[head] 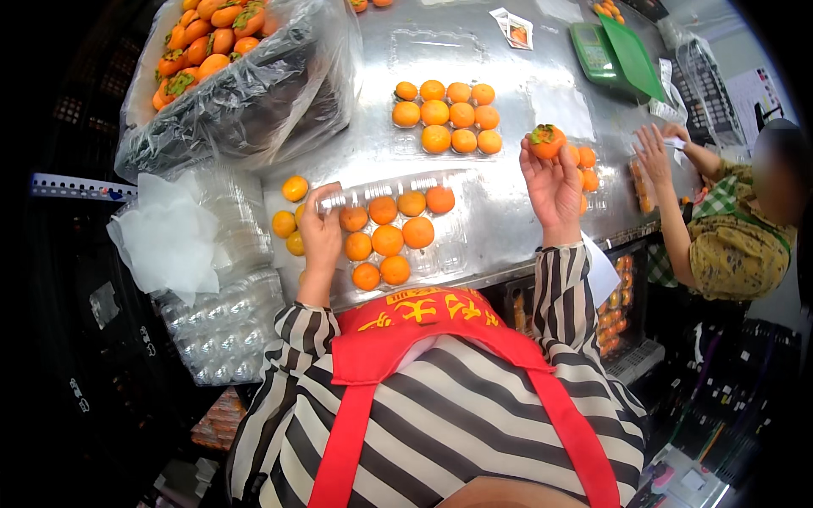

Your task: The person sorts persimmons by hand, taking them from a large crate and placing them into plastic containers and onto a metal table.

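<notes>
My right hand (554, 193) is raised above the steel table and holds a persimmon (550, 145), its green calyx turned up. Before me lies a clear plastic clamshell tray (452, 254) partly filled with several persimmons (387, 240). My left hand (321, 235) grips the left end of this tray's clear lid edge (394, 188), which stands along the far side. Loose yellowish persimmons (284, 223) lie just left of that hand. Farther back sits a second tray holding rows of persimmons (462, 115). Another group of persimmons (589, 181) is partly hidden behind my right hand.
A plastic-lined crate (254, 108) heaped with persimmons stands at back left. Stacked clear trays (216, 324) and white paper sheets (166, 232) are at left. A green scale (600, 54) stands at back right. At right, a co-worker's hand (654, 152) is over the table.
</notes>
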Action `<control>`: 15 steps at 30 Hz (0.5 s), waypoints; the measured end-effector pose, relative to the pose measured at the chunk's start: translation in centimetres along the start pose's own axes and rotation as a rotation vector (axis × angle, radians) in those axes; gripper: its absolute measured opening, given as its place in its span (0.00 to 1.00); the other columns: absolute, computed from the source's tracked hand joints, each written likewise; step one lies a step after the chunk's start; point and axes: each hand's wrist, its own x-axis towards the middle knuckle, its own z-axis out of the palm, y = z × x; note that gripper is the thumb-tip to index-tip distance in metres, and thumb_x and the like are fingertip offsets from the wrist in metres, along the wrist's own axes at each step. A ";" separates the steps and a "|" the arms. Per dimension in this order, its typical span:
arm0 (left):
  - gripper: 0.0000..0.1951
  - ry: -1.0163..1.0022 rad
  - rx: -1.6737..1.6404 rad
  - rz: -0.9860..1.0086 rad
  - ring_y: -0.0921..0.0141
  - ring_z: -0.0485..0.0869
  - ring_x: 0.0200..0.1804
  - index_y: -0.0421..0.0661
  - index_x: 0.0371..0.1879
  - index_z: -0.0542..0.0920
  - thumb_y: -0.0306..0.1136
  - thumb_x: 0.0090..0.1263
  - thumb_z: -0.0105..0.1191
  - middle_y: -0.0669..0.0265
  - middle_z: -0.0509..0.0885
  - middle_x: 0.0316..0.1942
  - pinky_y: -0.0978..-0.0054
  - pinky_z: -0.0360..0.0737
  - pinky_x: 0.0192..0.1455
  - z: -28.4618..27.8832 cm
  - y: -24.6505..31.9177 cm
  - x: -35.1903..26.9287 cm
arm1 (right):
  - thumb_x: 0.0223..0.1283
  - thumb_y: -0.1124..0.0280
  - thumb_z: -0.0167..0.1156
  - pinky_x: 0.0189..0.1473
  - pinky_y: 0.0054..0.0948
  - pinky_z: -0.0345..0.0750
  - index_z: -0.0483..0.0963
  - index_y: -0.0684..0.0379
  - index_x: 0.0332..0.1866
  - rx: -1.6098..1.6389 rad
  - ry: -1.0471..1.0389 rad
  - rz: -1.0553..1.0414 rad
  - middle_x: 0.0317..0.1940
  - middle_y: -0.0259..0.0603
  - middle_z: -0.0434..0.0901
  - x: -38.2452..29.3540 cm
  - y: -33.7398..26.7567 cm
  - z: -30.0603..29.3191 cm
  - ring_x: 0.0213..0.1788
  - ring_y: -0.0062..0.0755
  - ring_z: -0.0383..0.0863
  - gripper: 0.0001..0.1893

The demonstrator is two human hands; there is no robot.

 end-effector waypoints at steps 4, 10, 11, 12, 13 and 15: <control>0.16 -0.006 0.002 0.042 0.70 0.79 0.51 0.37 0.46 0.76 0.12 0.61 0.44 0.61 0.82 0.46 0.75 0.73 0.57 -0.1 -0.7 -0.7 | 0.61 0.67 0.63 0.61 0.36 0.76 0.69 0.66 0.58 -0.448 -0.067 -0.013 0.52 0.44 0.75 3.3 1.0 1.8 0.55 0.36 0.77 0.23; 0.18 -0.022 -0.020 0.042 0.66 0.77 0.57 0.40 0.48 0.76 0.11 0.59 0.43 0.59 0.80 0.51 0.72 0.71 0.63 -0.4 -1.2 -1.2 | 0.50 0.65 0.71 0.50 0.25 0.79 0.71 0.69 0.55 -1.269 -0.330 -0.102 0.45 0.44 0.80 7.2 5.3 4.4 0.45 0.27 0.82 0.29; 0.18 -0.019 -0.016 0.028 0.66 0.77 0.58 0.40 0.48 0.76 0.11 0.60 0.44 0.59 0.80 0.51 0.72 0.70 0.63 -0.4 -1.0 -1.3 | 0.50 0.65 0.71 0.51 0.25 0.79 0.71 0.69 0.55 -1.301 -0.338 -0.078 0.45 0.44 0.80 7.4 6.2 4.5 0.46 0.27 0.82 0.29; 0.18 -0.023 -0.015 0.011 0.66 0.77 0.58 0.40 0.48 0.75 0.12 0.60 0.45 0.58 0.80 0.52 0.72 0.70 0.64 -0.3 -0.9 -1.3 | 0.50 0.66 0.71 0.51 0.25 0.79 0.71 0.69 0.55 -1.273 -0.344 -0.066 0.45 0.44 0.80 7.5 6.6 4.6 0.46 0.27 0.81 0.29; 0.17 -0.023 -0.021 0.016 0.66 0.77 0.58 0.40 0.48 0.75 0.12 0.61 0.45 0.59 0.80 0.52 0.72 0.70 0.64 -0.3 -0.9 -1.2 | 0.51 0.66 0.71 0.52 0.25 0.79 0.71 0.69 0.55 -1.245 -0.348 -0.055 0.45 0.44 0.80 7.6 6.9 4.6 0.47 0.27 0.81 0.28; 0.15 -0.029 -0.033 0.027 0.67 0.77 0.57 0.40 0.48 0.75 0.14 0.63 0.47 0.59 0.80 0.52 0.73 0.71 0.63 -0.3 -1.0 -0.9 | 0.52 0.67 0.70 0.52 0.25 0.78 0.70 0.69 0.56 -1.142 -0.324 -0.021 0.46 0.44 0.80 7.6 7.1 4.3 0.47 0.27 0.81 0.28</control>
